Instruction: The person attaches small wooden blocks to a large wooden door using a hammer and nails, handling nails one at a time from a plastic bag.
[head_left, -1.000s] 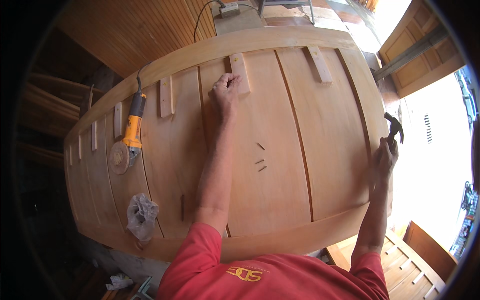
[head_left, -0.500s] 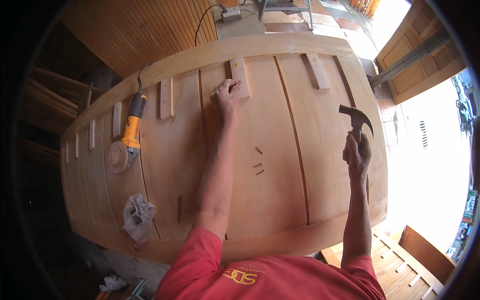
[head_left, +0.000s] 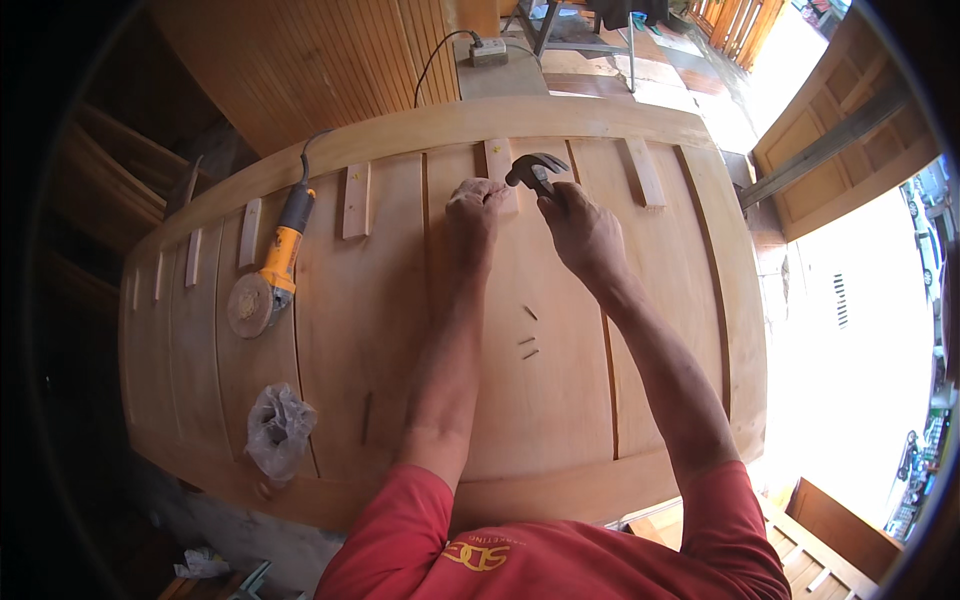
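My right hand [head_left: 586,232] is closed round the handle of a claw hammer [head_left: 541,166]. The hammer's head is right beside the fingers of my left hand [head_left: 472,212]. Those fingers are pinched together over a small wooden block [head_left: 498,153] on the far part of a large wooden panel [head_left: 550,420]. Whatever is in the pinch is too small or hidden to make out. Several loose nails [head_left: 528,342] lie on the panel, to the right of my left forearm.
On the left of the panel rests a yellow angle grinder [head_left: 283,250] with a round disc. A clear plastic bag [head_left: 280,430] lies nearer me. Similar wooden blocks [head_left: 356,200] stand in a row along the far side. Behind is a power outlet box [head_left: 488,52] with a cord.
My right hand has swung the hammer from the right side over to the block beside my left hand. My left hand stays pinched at the same block. The whole view has shifted slightly.
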